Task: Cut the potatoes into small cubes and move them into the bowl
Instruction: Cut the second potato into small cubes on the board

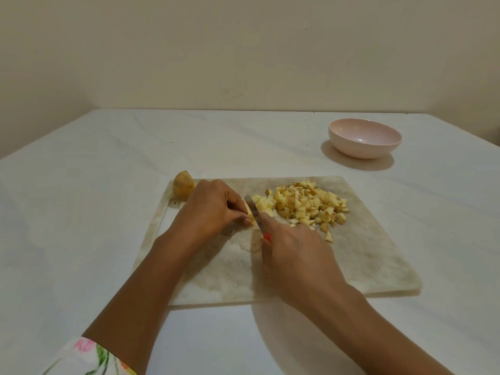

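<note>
- The right hand [295, 255] is curled round the red handle of a small steel-bladed knife [255, 215], the forefinger stretched forward along the back of the blade
- The blade is set down on a small pale-yellow potato piece [250, 216], which is pinched by the bent fingertips of the left hand [213, 209] and pressed to the board
- A heap of small yellow potato cubes [311, 204], some with brown skin on them, is spread just to the right of the blade
- Heap, piece and both hands are carried by a worn, pale, marbled rectangular cutting board [365, 253]
- A larger uncut chunk of brown-skinned potato [183, 188] lies at the board's far left corner, behind the left hand
- The cutting is judged to be well along: most is diced, the pinched piece is nearly used up, and the chunk is yet to be cut
- A round pale-pink bowl [362, 150] stands beyond the board to the right, well apart from the heap; no cubes are seen in it, so the moving is judged not to have been begun
- Board and bowl are borne by a white-clothed table [81, 212] before a cream wall [243, 50]; a floral sleeve [89, 358] shows at lower left
- No object is seen between heap and bowl; only the gap has to be crossed, where loose cubes could be dropped on the cloth
</note>
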